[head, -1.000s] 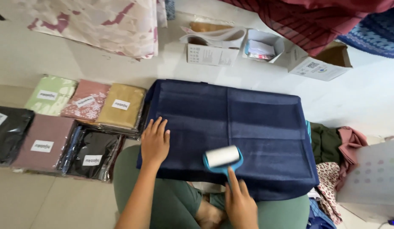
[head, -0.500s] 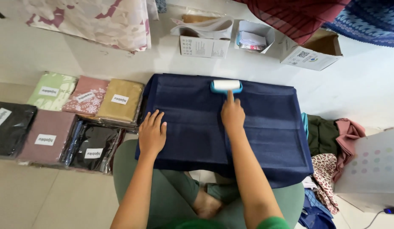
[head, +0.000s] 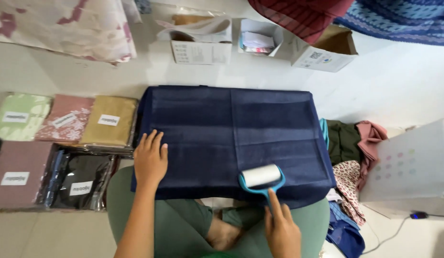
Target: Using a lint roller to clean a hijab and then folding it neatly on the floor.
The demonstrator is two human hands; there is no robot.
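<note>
Pale floor around you, navy cloth [head: 231, 138] across your lap, left hand [head: 150, 160] flat, fingers spread, right hand [head: 280, 231] seemingly gripping lint roller [head: 261, 176] (near edge).

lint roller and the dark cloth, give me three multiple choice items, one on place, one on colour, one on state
1. Where is the lint roller on the navy cloth?
A. near the edge closest to the person
B. at the far edge by the boxes
C. off the cloth, on the floor

2. What colour is the roller's frame and handle?
A. red
B. blue
C. yellow

3. How is the left hand?
A. clenched around a packet
B. lifted clear of the cloth
C. laid flat, palm down, on the cloth

Answers: 1 A, the white roll sits by the near edge, above the person's lap. 2 B, the frame around the white roll is blue, its handle held in the right hand. 3 C, the fingers are spread flat on the cloth's left part.
</note>
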